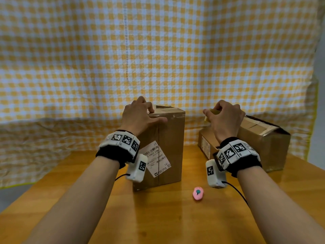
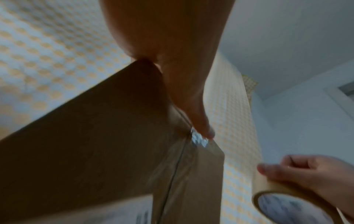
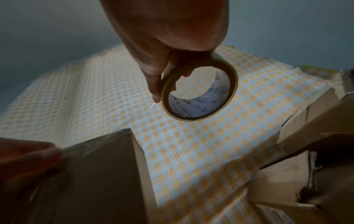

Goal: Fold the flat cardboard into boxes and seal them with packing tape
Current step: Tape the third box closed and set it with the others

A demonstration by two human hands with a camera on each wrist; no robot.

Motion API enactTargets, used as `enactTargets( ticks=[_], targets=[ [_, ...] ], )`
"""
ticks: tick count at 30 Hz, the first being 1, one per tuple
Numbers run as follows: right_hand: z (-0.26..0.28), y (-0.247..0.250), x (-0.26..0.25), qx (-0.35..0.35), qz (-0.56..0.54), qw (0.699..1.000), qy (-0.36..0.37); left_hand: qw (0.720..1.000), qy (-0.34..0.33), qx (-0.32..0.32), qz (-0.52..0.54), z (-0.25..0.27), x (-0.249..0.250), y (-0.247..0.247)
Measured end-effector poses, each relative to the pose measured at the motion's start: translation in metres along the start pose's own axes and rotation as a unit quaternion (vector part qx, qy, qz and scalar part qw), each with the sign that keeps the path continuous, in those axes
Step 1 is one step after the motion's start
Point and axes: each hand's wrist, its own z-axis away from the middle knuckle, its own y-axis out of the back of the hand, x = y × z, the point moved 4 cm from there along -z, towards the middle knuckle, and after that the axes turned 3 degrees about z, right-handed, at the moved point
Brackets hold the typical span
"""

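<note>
A tall brown cardboard box [image 1: 168,148] with a white shipping label stands upright on the wooden table [image 1: 158,217]. My left hand [image 1: 140,115] grips its top left edge, fingers curled over the top and thumb [image 2: 199,121] pressed along the front edge. My right hand [image 1: 225,117] hovers to the right of the box and holds a roll of packing tape [image 3: 199,91] by its rim, thumb on the outside. The roll also shows at the lower right in the left wrist view [image 2: 287,204]. A second taped cardboard box [image 1: 260,138] lies on its side behind my right hand.
A small pink tape cutter [image 1: 198,193] lies on the table in front of the boxes. A yellow-and-white checked cloth [image 1: 158,59] hangs behind and drapes over the table's left and back edges. Bare wood stretches toward me.
</note>
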Motion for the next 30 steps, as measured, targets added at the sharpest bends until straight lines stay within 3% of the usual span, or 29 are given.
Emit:
enactTargets(
  ticks=[5,10,16,22,27,30],
  targets=[
    [0.004,0.004,-0.003,-0.006,0.003,1.000,0.001,0.980,0.012,-0.196,0.040,-0.014,-0.002,0.011],
    [0.010,0.016,-0.003,-0.011,-0.013,1.000,-0.009,0.973,0.000,-0.219,0.070,-0.011,-0.003,0.016],
    [0.015,0.030,-0.004,-0.027,-0.027,0.999,-0.009,0.948,-0.014,-0.305,0.092,-0.007,0.004,0.025],
    [0.013,0.032,0.001,-0.031,-0.035,0.999,-0.002,0.939,0.007,-0.336,0.068,-0.008,0.025,0.021],
    [0.014,0.035,0.003,-0.042,-0.043,0.998,0.009,0.969,0.021,-0.244,0.035,-0.006,0.024,0.007],
    [0.015,0.035,0.003,-0.044,-0.037,0.998,0.014,0.975,0.022,-0.221,0.005,-0.010,0.021,0.005]
  ],
)
